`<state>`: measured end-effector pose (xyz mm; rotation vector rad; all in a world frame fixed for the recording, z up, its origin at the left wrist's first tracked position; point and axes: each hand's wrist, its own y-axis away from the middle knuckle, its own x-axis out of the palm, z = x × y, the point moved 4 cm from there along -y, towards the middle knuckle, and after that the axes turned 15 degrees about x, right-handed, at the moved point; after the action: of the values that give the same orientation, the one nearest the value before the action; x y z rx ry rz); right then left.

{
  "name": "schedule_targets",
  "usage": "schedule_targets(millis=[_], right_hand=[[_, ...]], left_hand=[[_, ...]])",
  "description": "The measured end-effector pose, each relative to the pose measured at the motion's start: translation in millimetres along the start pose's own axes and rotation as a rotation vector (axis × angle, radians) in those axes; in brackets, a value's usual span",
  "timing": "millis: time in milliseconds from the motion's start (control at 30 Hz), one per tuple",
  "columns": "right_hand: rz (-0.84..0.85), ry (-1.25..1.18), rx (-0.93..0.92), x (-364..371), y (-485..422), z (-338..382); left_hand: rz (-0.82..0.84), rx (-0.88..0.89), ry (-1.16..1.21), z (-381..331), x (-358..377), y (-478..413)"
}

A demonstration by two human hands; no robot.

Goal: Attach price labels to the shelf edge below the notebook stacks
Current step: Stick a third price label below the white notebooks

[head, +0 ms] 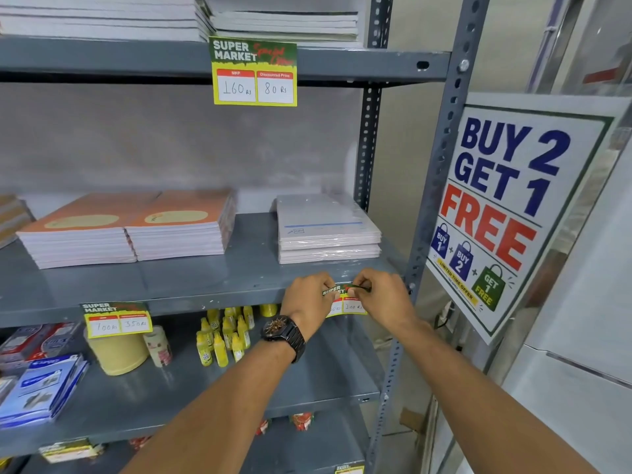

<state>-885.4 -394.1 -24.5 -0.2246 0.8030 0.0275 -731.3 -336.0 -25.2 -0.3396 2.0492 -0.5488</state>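
Note:
A green and yellow price label point(344, 302) rests against the front edge of the grey middle shelf point(219, 295), below the wrapped white notebook stack point(326, 230). My left hand point(307, 297) pinches the label's left side. On its right side, my right hand point(384, 297) grips the top edge, which bends over the shelf lip. Two orange notebook stacks point(130, 227) lie further left, with another price label point(116, 319) fixed to the edge below them. A third label point(253, 71) hangs from the upper shelf edge.
A slotted grey upright point(441, 172) stands just right of my hands, bearing a "Buy 2 Get 1 Free" poster point(506, 206). The lower shelf holds yellow bottles point(224, 333), tape rolls point(118, 354) and blue packets point(41, 388).

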Motion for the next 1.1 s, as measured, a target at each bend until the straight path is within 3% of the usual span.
schedule_targets(millis=[467,700,933,1100], right_hand=[[-0.107,0.070,0.007,-3,4,5],[-0.139,0.157,-0.129,-2,4,17],[-0.078,0.149,-0.140,0,8,16],[-0.063,0.195,-0.134,0,8,19]], left_hand=[[0.048,-0.031,-0.078,-1,-7,-4],[0.115,-0.031,-0.262,-3,-11,-7],[0.106,0.096,-0.477,-7,-20,-10],[0.146,0.160,-0.488,-8,-23,-9]])
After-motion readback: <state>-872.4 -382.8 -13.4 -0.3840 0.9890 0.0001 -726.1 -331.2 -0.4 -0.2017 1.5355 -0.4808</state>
